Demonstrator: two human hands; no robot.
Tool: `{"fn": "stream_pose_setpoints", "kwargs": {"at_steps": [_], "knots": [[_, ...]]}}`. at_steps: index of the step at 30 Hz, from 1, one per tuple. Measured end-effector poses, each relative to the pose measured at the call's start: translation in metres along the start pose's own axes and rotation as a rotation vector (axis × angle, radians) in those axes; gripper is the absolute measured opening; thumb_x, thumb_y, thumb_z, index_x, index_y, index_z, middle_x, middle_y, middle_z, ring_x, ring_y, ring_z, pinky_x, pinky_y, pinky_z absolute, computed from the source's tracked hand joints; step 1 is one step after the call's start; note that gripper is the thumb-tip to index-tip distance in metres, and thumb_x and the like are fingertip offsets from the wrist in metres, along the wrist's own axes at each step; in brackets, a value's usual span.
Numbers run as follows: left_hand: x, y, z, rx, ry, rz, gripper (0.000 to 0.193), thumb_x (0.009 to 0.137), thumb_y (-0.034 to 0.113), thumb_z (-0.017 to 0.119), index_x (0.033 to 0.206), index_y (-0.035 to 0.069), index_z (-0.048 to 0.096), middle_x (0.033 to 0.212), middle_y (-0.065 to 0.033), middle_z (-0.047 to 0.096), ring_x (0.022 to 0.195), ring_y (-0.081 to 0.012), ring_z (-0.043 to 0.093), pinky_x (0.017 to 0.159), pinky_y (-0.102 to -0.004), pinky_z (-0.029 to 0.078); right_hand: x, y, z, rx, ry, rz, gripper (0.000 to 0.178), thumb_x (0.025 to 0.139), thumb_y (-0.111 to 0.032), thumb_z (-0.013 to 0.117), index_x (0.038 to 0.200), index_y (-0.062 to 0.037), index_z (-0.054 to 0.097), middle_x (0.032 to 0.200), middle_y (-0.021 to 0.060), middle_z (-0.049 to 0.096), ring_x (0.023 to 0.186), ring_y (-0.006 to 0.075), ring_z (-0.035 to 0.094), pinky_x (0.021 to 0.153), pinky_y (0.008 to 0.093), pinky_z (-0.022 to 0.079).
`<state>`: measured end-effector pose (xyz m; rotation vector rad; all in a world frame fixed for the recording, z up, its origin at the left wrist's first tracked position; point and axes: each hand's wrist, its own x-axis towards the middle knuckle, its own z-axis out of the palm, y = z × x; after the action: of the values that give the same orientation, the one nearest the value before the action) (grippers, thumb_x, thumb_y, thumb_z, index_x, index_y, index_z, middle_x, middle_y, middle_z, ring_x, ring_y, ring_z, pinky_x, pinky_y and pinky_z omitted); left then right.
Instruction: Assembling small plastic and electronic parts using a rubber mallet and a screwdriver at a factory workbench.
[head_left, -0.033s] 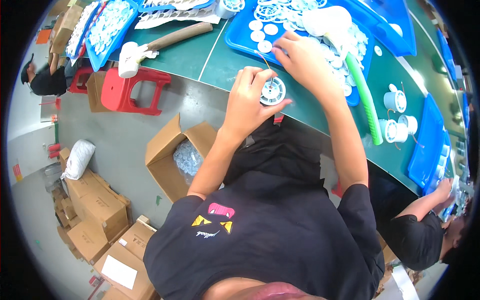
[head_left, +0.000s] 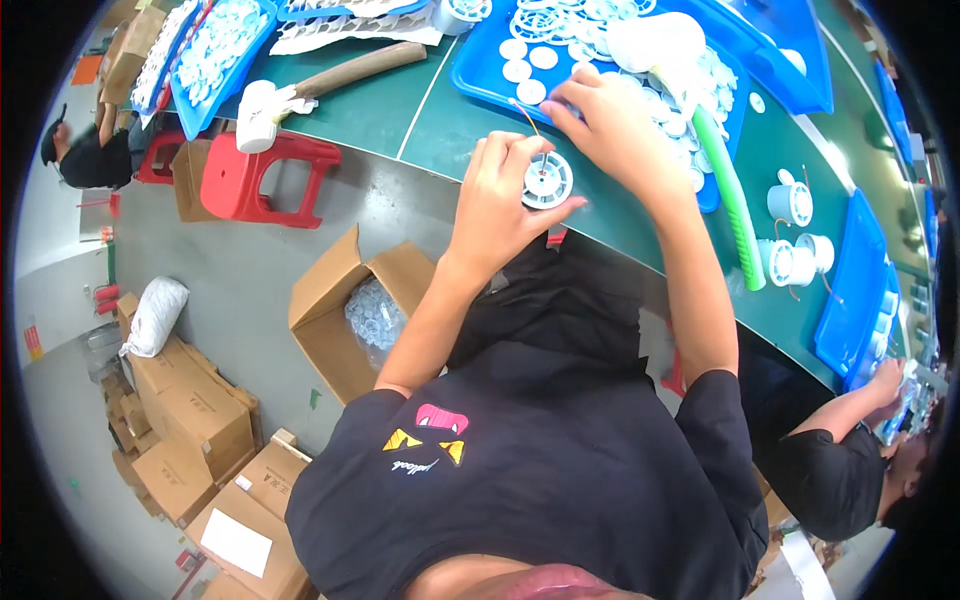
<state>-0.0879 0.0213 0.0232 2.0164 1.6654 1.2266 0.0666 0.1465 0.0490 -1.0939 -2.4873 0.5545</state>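
Item in hand: one small round white plastic spool (head_left: 547, 180), held just above the near edge of the green table (head_left: 400, 110), left hand (head_left: 500, 200) fingers curled and pinching its rim, right hand (head_left: 615, 125) fingertips pressed together on a thin copper-coloured wire (head_left: 528, 118) rising from its hub. Apparently finished: three white spools with wire tails (head_left: 795, 235) standing beside a green ribbed hose (head_left: 735, 190). Outstanding, by appearance: a heap of flat white plastic discs (head_left: 640, 50) filling the blue plastic tray (head_left: 480, 75) behind the hands.
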Motion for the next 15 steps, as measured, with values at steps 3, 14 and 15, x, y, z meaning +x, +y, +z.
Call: {"fn": "stream_pose_setpoints", "kwargs": {"at_steps": [3, 14, 15], "knots": [[-0.006, 0.004, -0.004, -0.031, -0.007, -0.048, 0.071, 0.072, 0.02, 0.095, 0.129, 0.001, 0.057, 0.123, -0.0156, 0.06, 0.113, -0.0349, 0.06, 0.098, -0.0428, 0.05, -0.018, -0.004, -0.004, 0.067, -0.034, -0.027, 0.034, 0.099, -0.027, 0.071, 0.121, -0.0012, 0.068, 0.123, 0.014, 0.062, 0.101, 0.0316, 0.068, 0.088, 0.0421, 0.055], [-0.012, 0.001, 0.013, -0.076, 0.131, -0.183, 0.064, 0.073, 0.022, 0.094, 0.123, 0.001, 0.061, 0.121, -0.0149, 0.058, 0.116, -0.0353, 0.056, 0.102, -0.0455, 0.045, -0.026, -0.017, -0.039, 0.574, 0.026, 0.156, 0.023, 0.1, -0.02, 0.07, 0.113, -0.0005, 0.074, 0.092, 0.01, 0.068, 0.082, 0.0178, 0.066, 0.076, 0.0344, 0.053], [-0.012, -0.001, 0.02, -0.055, 0.182, -0.169, 0.065, 0.072, 0.025, 0.094, 0.122, 0.001, 0.061, 0.12, -0.0147, 0.058, 0.114, -0.0356, 0.056, 0.099, -0.0469, 0.044, -0.032, -0.03, -0.033, 0.769, -0.004, 0.234, 0.022, 0.1, -0.02, 0.07, 0.112, -0.0012, 0.073, 0.088, 0.0079, 0.069, 0.08, 0.0117, 0.064, 0.072, 0.0311, 0.053]]}}
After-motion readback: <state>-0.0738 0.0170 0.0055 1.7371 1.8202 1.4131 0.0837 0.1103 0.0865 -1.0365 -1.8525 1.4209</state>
